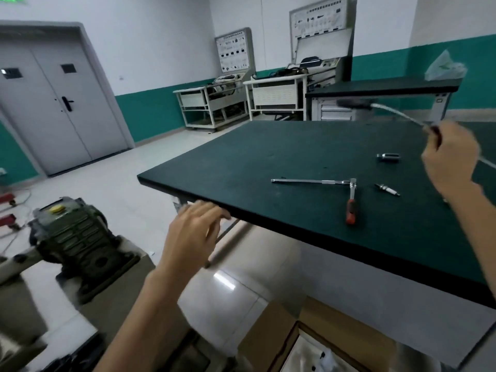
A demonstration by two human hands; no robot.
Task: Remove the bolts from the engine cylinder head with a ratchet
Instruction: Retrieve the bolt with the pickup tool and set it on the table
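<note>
- Head view: a dark green workbench [268, 157] fills the frame from centre out to 3 o'clock, above a pale tiled floor.
- Engine [77, 237], dark and finned with a yellow cap on top, sits on a low stand at 8 o'clock, well apart from both hands. Its bolts are too blurred to make out.
- Left hand [196, 229] is just below centre at 7 o'clock, palm down with the fingers straight and relaxed, holding nothing. Its fingertips are at the bench's near edge, but I cannot tell whether they touch it.
- Right hand [451, 159] is raised at 3 o'clock above the bench, its fingers curled round one end of a long metal tool [397, 114]. The tool slants toward 1 o'clock to a dark, blurred far end.
- Ratchet [351, 208] with an orange and black handle lies flat on the bench at 4 o'clock, and a silver extension bar [306, 180] runs from its head toward 9 o'clock.
- Socket [388, 157] lies near the right hand, and a small spark-plug-like part [387, 189] lies just beside the ratchet head.
</note>
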